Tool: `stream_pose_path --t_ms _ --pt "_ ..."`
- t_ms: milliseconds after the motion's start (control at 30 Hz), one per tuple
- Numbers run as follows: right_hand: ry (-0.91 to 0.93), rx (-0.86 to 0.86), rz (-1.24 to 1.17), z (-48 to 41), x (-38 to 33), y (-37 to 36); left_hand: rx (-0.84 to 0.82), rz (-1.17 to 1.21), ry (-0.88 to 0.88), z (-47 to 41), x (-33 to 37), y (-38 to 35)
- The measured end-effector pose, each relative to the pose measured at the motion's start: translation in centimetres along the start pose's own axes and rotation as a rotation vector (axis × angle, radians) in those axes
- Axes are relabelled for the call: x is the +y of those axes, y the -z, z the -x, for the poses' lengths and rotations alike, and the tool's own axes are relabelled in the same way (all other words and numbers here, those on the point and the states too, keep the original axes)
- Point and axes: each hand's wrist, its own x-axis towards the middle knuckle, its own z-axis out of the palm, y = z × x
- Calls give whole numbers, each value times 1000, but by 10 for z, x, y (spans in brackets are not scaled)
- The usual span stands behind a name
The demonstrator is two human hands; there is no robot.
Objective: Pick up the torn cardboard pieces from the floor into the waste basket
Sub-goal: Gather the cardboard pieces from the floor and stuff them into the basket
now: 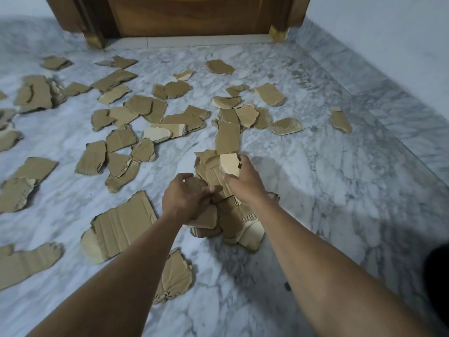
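Torn brown cardboard pieces [121,139] lie scattered over the marble floor [315,190], mostly left and centre. In the middle my left hand [185,198] grips a stack of cardboard pieces [228,215] from its left side. My right hand [245,177] holds the same stack from the right, with a pale piece [229,164] pinched at its top. A large torn sheet [121,226] lies just left of my left forearm. Another piece [173,276] lies between my forearms. No waste basket is in view.
A wooden door [189,15] with its frame stands at the far end. A pale wall [388,45] runs along the right side. A dark object [437,276] shows at the right edge. Single pieces [340,120] lie near the right wall.
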Motion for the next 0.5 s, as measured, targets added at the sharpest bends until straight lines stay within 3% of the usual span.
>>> stream_pose_path --t_ms 233,500 --pt "-14 39 -97 15 -8 3 -103 269 22 3 -1 12" --pt "-68 270 -185 36 -14 46 -317 397 -34 16 45 6"
